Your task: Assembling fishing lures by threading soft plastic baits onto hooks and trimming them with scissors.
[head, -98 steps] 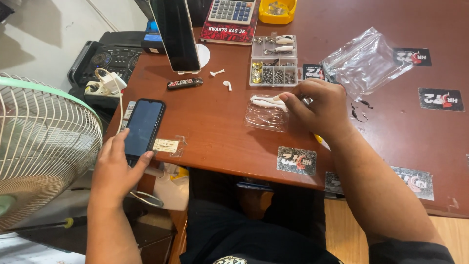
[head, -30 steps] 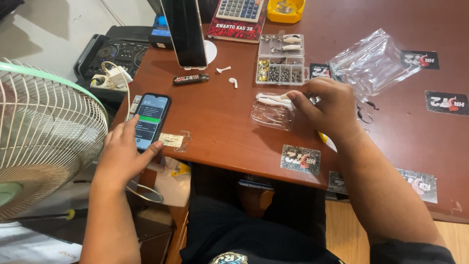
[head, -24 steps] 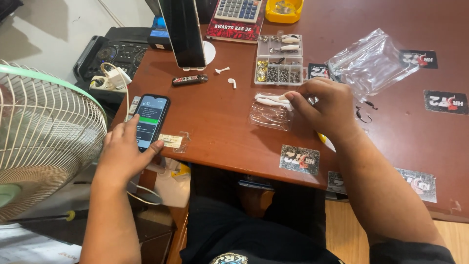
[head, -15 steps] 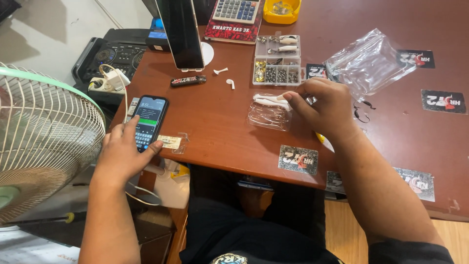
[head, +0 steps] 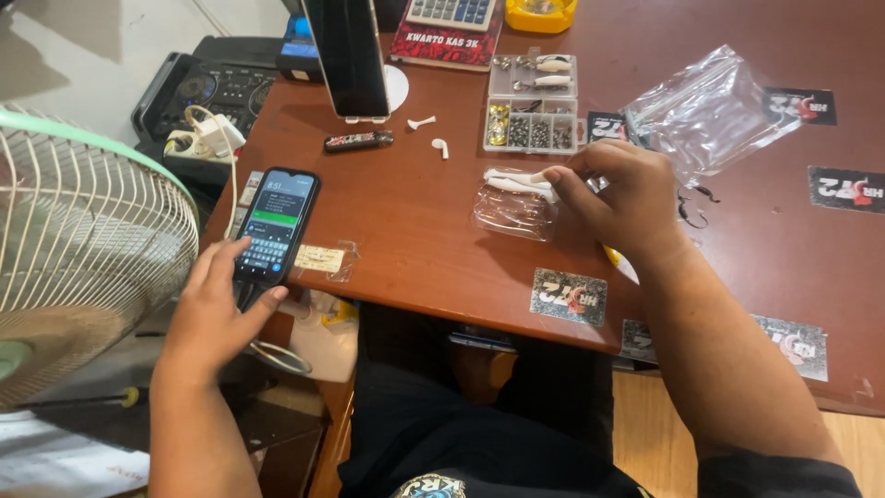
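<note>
Head: lit black phone (head: 277, 224), left hand (head: 217, 309).

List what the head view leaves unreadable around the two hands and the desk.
- What the right hand pinches beside the white soft lure: hidden by its own fingers.
- Contents of the small clear packet: too small, plastic glares.
- Pieces in the compartment box: too small to tell apart.
- Yellow dish and calculator: cut off by the top edge.
- Left hand on the phone: the thumb hides some keys.
</note>
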